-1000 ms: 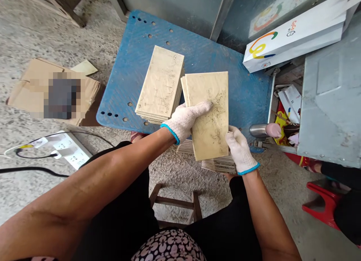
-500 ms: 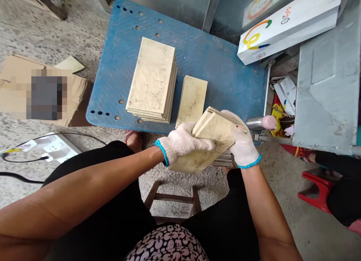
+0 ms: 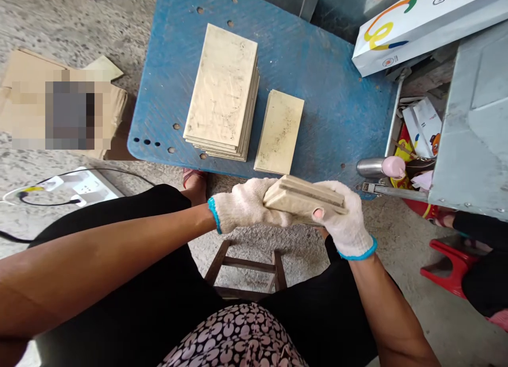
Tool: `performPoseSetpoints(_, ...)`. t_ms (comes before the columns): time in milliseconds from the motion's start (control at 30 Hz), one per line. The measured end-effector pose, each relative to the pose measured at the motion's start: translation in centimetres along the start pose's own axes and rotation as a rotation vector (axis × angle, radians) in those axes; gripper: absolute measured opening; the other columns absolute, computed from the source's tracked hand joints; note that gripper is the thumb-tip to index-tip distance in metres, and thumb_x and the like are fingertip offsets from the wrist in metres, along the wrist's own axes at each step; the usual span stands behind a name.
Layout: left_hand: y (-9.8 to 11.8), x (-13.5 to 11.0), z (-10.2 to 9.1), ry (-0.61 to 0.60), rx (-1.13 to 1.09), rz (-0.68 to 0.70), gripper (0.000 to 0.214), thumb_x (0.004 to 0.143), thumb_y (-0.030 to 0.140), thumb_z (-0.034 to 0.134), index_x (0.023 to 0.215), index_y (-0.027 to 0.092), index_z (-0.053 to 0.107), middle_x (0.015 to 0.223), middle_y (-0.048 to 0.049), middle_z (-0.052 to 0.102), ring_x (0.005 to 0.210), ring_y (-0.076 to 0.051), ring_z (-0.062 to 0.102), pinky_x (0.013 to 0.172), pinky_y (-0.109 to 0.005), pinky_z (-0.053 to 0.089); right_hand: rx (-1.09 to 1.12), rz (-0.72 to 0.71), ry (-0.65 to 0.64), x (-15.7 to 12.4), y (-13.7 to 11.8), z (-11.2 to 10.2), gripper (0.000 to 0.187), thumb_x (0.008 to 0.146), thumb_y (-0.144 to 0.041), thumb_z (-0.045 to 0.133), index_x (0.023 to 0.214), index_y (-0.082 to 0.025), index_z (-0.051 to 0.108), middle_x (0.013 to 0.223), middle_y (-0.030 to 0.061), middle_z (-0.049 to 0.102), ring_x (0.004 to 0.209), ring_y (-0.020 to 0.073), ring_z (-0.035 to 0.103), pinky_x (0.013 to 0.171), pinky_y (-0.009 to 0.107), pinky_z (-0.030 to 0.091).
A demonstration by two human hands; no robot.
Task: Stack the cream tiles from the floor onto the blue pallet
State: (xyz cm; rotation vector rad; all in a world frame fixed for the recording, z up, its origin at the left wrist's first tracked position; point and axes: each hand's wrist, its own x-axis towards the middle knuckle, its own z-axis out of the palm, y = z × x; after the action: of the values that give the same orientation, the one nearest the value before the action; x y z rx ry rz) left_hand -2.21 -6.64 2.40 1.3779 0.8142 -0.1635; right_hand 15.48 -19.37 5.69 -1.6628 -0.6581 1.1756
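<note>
head view: left hand (image 3: 246, 205) and right hand (image 3: 345, 221) clamped on tile bundle (image 3: 304, 198), one per end, just off desk (image 3: 329, 108) edge. turned edge-on since 0.5 s ago. single tile (image 3: 280, 131) flat on desk beside stack (image 3: 222, 92), unmoved.

Tile stack (image 3: 222, 89) lay on the platform cart (image 3: 325, 92), single tile (image 3: 280, 131) just right of it, held tiles (image 3: 304, 198) between left hand (image 3: 242, 205) and right hand (image 3: 347, 227) before the cart's near edge, cardboard box (image 3: 24, 86) and power strip (image 3: 85, 187) on the floor at left
</note>
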Motion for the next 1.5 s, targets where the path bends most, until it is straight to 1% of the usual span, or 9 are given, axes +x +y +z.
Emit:
performPoseSetpoints(167, -1.4, -0.9, -2.1, -0.211, 0.369, -0.153, 0.05, 0.05, 0.036, 0.085, 0.097, 0.022, 0.076, 0.079, -0.003, 0.072, 0.074, -0.026, 0.067, 0.061, -0.027, 0.048, -0.193, 0.024, -0.157, -2.0, 2.0, 2.5, 0.04, 0.067, -0.036, 0.086, 0.103, -0.024, 0.073, 0.091, 0.0028, 0.074, 0.078, 0.0188, 0.069, 0.068, 0.028, 0.057)
performPoseSetpoints(333, -3.8, -0.6, -3.4, -0.329, 0.579, -0.166, 0.049, 0.055, 0.03, 0.083, 0.103, 0.029, 0.077, 0.09, -0.0025, 0.074, 0.081, -0.026, 0.067, 0.066, -0.029, 0.048, -0.392, 0.033, -0.246, -2.0, 5.7, 4.3, 0.042, 0.069, -0.042, 0.084, 0.106, -0.025, 0.072, 0.093, 0.0031, 0.074, 0.079, 0.0192, 0.069, 0.072, 0.03, 0.056)
performPoseSetpoints(500, -6.2, -0.5, -3.0, -0.271, 0.595, -0.096, 0.05, 0.061, 0.035, 0.078, 0.111, 0.033, 0.075, 0.092, -0.0019, 0.074, 0.084, -0.025, 0.067, 0.069, -0.029, 0.046, -0.49, -0.096, -0.297, -1.6, 7.3, 4.8, 0.046, 0.07, -0.048, 0.082, 0.11, -0.026, 0.072, 0.101, 0.0046, 0.073, 0.091, 0.0217, 0.069, 0.084, 0.034, 0.055)
performPoseSetpoints(633, -7.5, 0.0, -2.3, -0.244, 0.649, -0.062, 0.053, 0.068, 0.041, 0.072, 0.121, 0.034, 0.07, 0.106, -0.0042, 0.072, 0.095, -0.028, 0.066, 0.076, -0.031, 0.047, -0.547, -0.169, -0.275, -1.2, 9.3, 4.9, 0.051, 0.069, -0.049, 0.083, 0.112, -0.025, 0.071, 0.108, 0.0059, 0.073, 0.101, 0.0232, 0.068, 0.094, 0.035, 0.054)
performPoseSetpoints(800, -8.9, 0.2, -0.7, -0.266, 0.763, -0.027, 0.058, 0.077, 0.044, 0.065, 0.132, 0.028, 0.061, 0.12, -0.0099, 0.067, 0.105, -0.031, 0.063, 0.087, -0.034, 0.047, -0.635, -0.215, -0.305, -1.3, 12.3, 4.6, 0.05, 0.069, -0.046, 0.083, 0.112, -0.025, 0.071, 0.112, 0.007, 0.071, 0.107, 0.0241, 0.066, 0.101, 0.036, 0.051)
performPoseSetpoints(900, -9.6, 0.2, 0.5, -0.263, 0.827, -0.006, 0.061, 0.08, 0.043, 0.061, 0.137, 0.019, 0.055, 0.126, -0.0153, 0.063, 0.111, -0.033, 0.061, 0.092, -0.037, 0.047, -0.771, -0.198, -0.335, -1.3, 13.5, 4.2, 0.053, 0.068, -0.049, 0.084, 0.112, -0.023, 0.071, 0.114, 0.0095, 0.07, 0.108, 0.0258, 0.065, 0.099, 0.036, 0.051)
performPoseSetpoints(967, -10.0, 0.3, 1.3, -0.24, 0.848, -0.073, 0.059, 0.081, 0.043, 0.059, 0.135, 0.018, 0.056, 0.123, -0.0163, 0.064, 0.11, -0.033, 0.062, 0.09, -0.037, 0.048, -0.88, -0.171, -0.361, -1.1, 14.1, 3.9, 0.055, 0.07, -0.051, 0.081, 0.114, -0.02, 0.071, 0.113, 0.0121, 0.069, 0.105, 0.0269, 0.065, 0.095, 0.036, 0.051)
performPoseSetpoints(1200, -11.6, 1.2, 3.6, -0.102, 0.768, -0.165, 0.046, 0.081, 0.036, 0.059, 0.125, 0.022, 0.061, 0.116, -0.0092, 0.068, 0.105, -0.025, 0.064, 0.088, -0.028, 0.049, -1.167, -0.086, -0.491, 0.2, 14.7, 3.5, 0.05, 0.085, -0.055, 0.066, 0.12, -0.019, 0.068, 0.114, 0.0123, 0.068, 0.105, 0.0258, 0.063, 0.091, 0.034, 0.048)
performPoseSetpoints(1500, -11.8, 3.7, 3.8, -0.073, 0.765, -0.333, 0.038, 0.079, 0.039, 0.061, 0.112, 0.023, 0.071, 0.102, -0.0092, 0.071, 0.099, -0.027, 0.068, 0.081, -0.028, 0.053, -1.326, 0.069, -0.457, 1.2, 13.9, 3.8, 0.053, 0.09, -0.064, 0.05, 0.124, -0.025, 0.064, 0.115, 0.0099, 0.065, 0.102, 0.0261, 0.063, 0.085, 0.034, 0.048)
